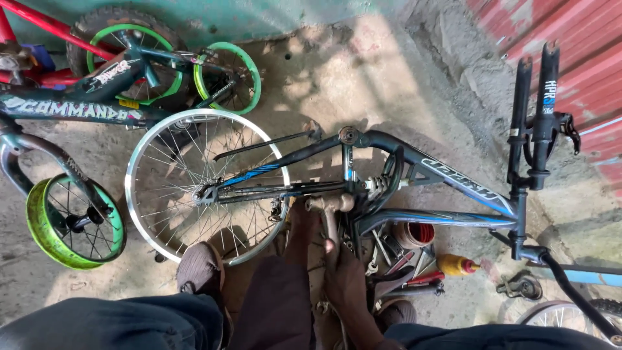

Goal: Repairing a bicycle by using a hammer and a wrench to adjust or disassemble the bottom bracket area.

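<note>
So the bike frame [414, 172] lies upside down across the middle of the floor [363, 71], its rear wheel [206, 185] to the left and the fork [534, 110] sticking up at the right. Both hands sit at the frame's centre, left hand [303, 223] beside right hand [343, 272], which holds a hammer [330, 207]. Tools [405, 256] and a small bottle [457, 264] lie just right of the hands. Other bikes [97, 97] are piled far left.

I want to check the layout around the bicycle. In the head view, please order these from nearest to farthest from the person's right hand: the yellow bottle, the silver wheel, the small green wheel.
1. Yellow bottle, on the ground just right of the right hand.
2. Silver wheel, on the frame, to the left.
3. Small green wheel, far left edge.
</note>
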